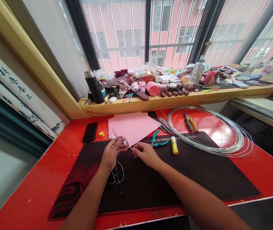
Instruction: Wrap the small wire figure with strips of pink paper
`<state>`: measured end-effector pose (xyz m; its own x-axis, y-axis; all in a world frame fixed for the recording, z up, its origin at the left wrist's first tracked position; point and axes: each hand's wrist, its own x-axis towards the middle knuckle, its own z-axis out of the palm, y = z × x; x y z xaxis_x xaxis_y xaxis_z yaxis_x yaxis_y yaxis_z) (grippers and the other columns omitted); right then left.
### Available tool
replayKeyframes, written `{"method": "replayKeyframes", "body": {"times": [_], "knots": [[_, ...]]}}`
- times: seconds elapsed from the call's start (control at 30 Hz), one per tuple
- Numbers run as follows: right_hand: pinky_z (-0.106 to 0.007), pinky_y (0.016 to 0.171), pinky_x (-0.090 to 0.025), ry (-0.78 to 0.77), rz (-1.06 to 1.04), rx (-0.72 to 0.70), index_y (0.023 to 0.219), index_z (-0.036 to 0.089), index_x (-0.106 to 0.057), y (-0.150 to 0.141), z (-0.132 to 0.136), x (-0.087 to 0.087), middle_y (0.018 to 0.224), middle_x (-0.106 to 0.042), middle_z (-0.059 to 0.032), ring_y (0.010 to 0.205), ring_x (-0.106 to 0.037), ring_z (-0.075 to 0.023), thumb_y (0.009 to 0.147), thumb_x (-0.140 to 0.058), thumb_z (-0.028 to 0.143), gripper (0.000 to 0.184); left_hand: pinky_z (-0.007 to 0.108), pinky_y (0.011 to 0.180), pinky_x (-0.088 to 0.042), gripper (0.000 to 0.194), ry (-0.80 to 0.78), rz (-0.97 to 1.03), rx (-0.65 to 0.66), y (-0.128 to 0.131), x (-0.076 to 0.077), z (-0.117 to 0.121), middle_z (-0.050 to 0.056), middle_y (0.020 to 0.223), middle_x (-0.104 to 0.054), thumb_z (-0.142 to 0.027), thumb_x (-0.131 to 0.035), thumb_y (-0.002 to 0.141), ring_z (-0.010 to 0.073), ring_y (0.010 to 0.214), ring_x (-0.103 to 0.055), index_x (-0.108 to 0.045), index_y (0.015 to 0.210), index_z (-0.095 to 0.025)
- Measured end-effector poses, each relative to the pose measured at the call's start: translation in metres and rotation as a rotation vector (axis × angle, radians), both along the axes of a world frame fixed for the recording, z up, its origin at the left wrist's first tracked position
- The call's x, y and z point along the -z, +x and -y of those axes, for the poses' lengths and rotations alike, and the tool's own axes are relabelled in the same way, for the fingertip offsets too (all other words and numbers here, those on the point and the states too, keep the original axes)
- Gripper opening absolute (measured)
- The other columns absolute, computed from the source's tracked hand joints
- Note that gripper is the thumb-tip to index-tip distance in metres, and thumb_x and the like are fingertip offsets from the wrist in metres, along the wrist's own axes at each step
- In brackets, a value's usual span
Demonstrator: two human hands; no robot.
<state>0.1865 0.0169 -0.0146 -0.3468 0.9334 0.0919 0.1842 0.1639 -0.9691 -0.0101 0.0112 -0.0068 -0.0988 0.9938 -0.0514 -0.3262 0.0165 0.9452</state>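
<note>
My left hand [112,152] is closed on a bent silver wire piece [123,174], whose thin loops hang below the palm over the black mat. Thin wire ends show around its fingertips. My right hand [148,155] pinches the end of a narrow pink strip [130,147] that reaches across to the left fingertips. Where strip and wire meet is too small to make out. Just beyond both hands lie sheets of pink paper [136,126]. Teal-handled pliers [159,143] rest to the right of my right hand, with a yellow glue stick [174,145] beside them.
A large coil of silver wire [237,148] lies at the right, with green-and-yellow pliers [191,123] inside it. A black phone [89,132] and a yellow cap [101,134] are at the left. Craft supplies and a black thermos [94,88] crowd the windowsill behind the red table [34,187].
</note>
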Motion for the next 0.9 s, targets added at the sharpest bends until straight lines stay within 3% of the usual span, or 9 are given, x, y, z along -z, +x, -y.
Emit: {"method": "replayKeyframes", "body": {"times": [0.13, 0.33, 0.63, 0.9], "knots": [[-0.028, 0.067, -0.049, 0.016, 0.016, -0.001, 0.081, 0.019, -0.067, 0.0006, -0.0006, 0.0006, 0.076, -0.073, -0.0008, 0.067, -0.068, -0.0175, 0.094, -0.065, 0.022, 0.013, 0.031, 0.067, -0.062, 0.054, 0.011, -0.003, 0.052, 0.0017, -0.0013, 0.0017, 0.013, 0.118, -0.073, -0.056, -0.083, 0.082, 0.02, 0.082, -0.075, -0.075, 0.115, -0.014], [-0.029, 0.067, -0.05, -0.006, -0.003, -0.024, 0.084, 0.019, -0.069, 0.0011, -0.0008, 0.0014, 0.08, -0.075, -0.0023, 0.068, -0.07, -0.0181, 0.094, -0.065, 0.024, 0.012, 0.03, 0.066, -0.061, 0.048, -0.002, -0.022, 0.015, 0.0024, -0.0001, 0.0003, 0.01, 0.108, -0.075, -0.04, -0.089, 0.075, 0.0201, 0.08, -0.076, -0.077, 0.112, -0.014], [-0.029, 0.07, -0.054, -0.095, -0.118, -0.064, 0.095, 0.018, -0.071, 0.0026, -0.0057, 0.0054, 0.082, -0.073, -0.0029, 0.067, -0.068, -0.0174, 0.099, -0.06, 0.038, 0.024, 0.029, 0.065, -0.06, 0.041, 0.002, 0.024, 0.0, 0.0003, -0.0008, 0.0001, 0.011, 0.102, -0.079, -0.035, -0.087, 0.074, 0.0196, 0.081, -0.074, -0.079, 0.109, -0.014], [-0.03, 0.071, -0.053, -0.097, -0.132, -0.078, 0.091, 0.018, -0.071, 0.0034, -0.0043, 0.0032, 0.082, -0.074, -0.0027, 0.069, -0.067, -0.0173, 0.096, -0.065, 0.039, 0.022, 0.029, 0.066, -0.06, 0.04, 0.009, 0.004, 0.008, 0.0017, -0.0018, 0.0011, 0.012, 0.11, -0.079, -0.035, -0.087, 0.074, 0.0201, 0.082, -0.073, -0.08, 0.108, -0.015]]}}
